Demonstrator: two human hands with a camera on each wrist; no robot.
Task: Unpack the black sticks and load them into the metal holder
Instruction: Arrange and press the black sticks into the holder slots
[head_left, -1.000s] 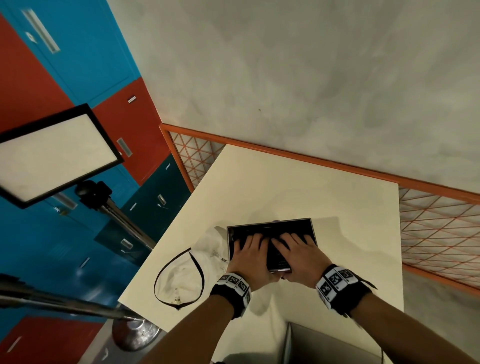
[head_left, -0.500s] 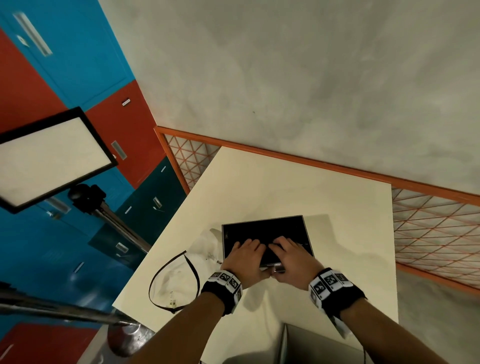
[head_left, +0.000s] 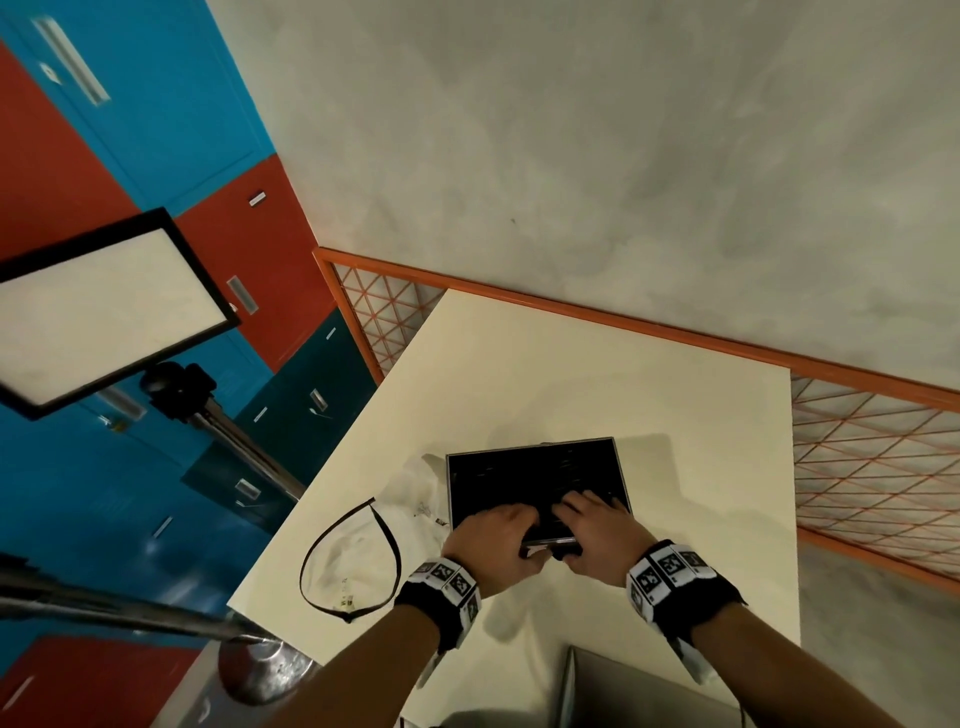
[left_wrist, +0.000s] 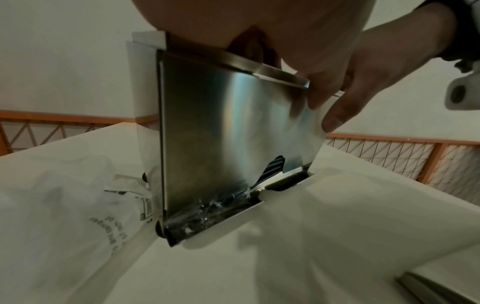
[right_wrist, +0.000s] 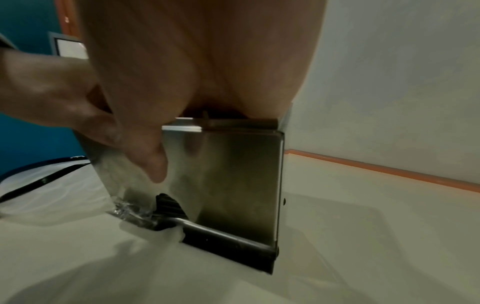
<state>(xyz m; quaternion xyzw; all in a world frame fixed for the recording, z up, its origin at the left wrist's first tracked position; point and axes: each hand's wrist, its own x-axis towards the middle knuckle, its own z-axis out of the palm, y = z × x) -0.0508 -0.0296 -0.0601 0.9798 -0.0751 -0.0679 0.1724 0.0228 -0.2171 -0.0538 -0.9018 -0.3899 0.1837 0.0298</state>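
The metal holder (head_left: 621, 470) is a flat steel tray on the cream table (head_left: 571, 374), filled with black sticks (head_left: 519, 478). My left hand (head_left: 496, 535) and right hand (head_left: 592, 522) grip its near edge side by side, fingers on top and thumbs beneath. The wrist views show the holder's shiny underside (left_wrist: 228, 127) (right_wrist: 241, 174) raised off the table, with its far edge resting down. Ribbed black sticks (left_wrist: 272, 166) (right_wrist: 167, 203) show through a notch there. Crumpled clear wrap (left_wrist: 207, 207) lies at that edge.
A white plastic bag with black trim (head_left: 358, 561) lies left of the holder. A grey box (head_left: 623, 691) sits at the table's near edge. An orange mesh railing (head_left: 857, 467) borders the table, and a light panel on a stand (head_left: 104, 306) is at left.
Both hands slid back from lying flat over the sticks to the holder's near edge and now grip it. The holder stays in place on the table.
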